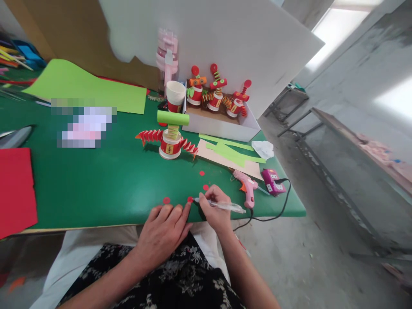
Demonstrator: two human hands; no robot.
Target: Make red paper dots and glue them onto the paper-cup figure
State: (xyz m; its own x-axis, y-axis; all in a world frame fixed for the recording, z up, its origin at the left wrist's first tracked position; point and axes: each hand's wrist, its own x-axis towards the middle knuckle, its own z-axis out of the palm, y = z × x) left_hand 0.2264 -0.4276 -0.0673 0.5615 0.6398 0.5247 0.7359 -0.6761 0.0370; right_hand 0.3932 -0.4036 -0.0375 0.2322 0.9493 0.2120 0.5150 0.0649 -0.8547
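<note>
While the left hand (162, 231) lies flat and open at the near edge of the green table (96, 180), its fingertips rest just beside a small red paper dot (190, 199). The right hand (214, 210) is closed around a clear pen (230, 207), pinched between thumb and fingers, with the tip touching that dot. A second dot (166, 200) lies at 9 o'clock from it, touching nothing. At 3 o'clock from the right hand lies a pink glue gun (247, 189). At 12 o'clock, well apart, stands a paper-cup figure (170, 143) with red zigzag arms.
</note>
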